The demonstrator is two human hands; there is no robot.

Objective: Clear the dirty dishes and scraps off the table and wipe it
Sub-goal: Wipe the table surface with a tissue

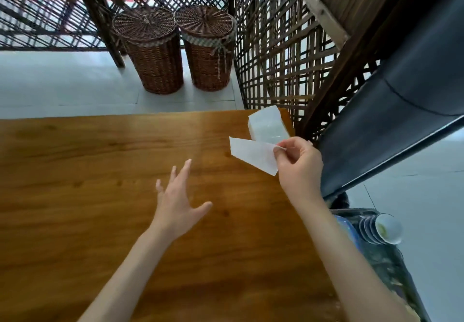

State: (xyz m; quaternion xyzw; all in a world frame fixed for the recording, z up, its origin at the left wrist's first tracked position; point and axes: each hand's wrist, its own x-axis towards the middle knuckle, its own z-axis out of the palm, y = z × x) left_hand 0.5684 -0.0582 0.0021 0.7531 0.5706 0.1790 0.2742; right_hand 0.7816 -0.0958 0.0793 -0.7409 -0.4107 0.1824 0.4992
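The wooden table (pixel 100 208) fills the lower left of the head view. A white pack of tissues (pixel 267 126) lies at its far right corner. My right hand (pixel 298 163) pinches one white tissue (pixel 252 154) between thumb and fingers, just in front of the pack and above the tabletop. My left hand (pixel 178 201) hovers over the middle of the table with fingers spread and holds nothing. A stack of dirty bowls (pixel 381 228) sits in a bin below the table's right edge.
Two lidded wicker baskets (pixel 173 48) stand on the pale floor beyond the table's far edge. A woven lattice screen (pixel 281 53) rises right behind the tissue pack. A dark padded bench or rail (pixel 401 121) runs along the right side.
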